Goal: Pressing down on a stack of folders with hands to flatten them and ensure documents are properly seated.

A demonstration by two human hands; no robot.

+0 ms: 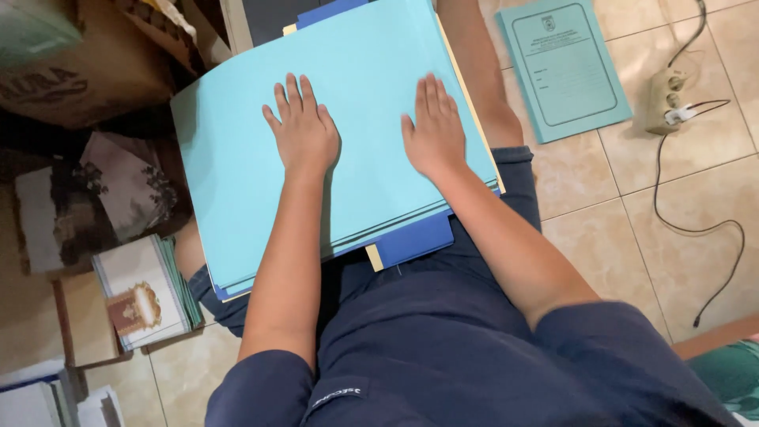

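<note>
Left hand [303, 130] and right hand [433, 130] lie flat, fingers open, gripping nothing, on light-blue folder stack [237, 174]. Press evenly; keep near edges aligned.

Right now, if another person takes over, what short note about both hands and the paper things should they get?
Left hand: flat, palm down, on the light blue folder stack on the lap; no grip.
Right hand: flat on the same stack, beside the left.
Under the stack: dark blue sheets and a cream edge.
One more light blue folder lies apart on the tiled floor.
Done: stack lies roughly squared.
Left: nothing lifted or opened.
</note>
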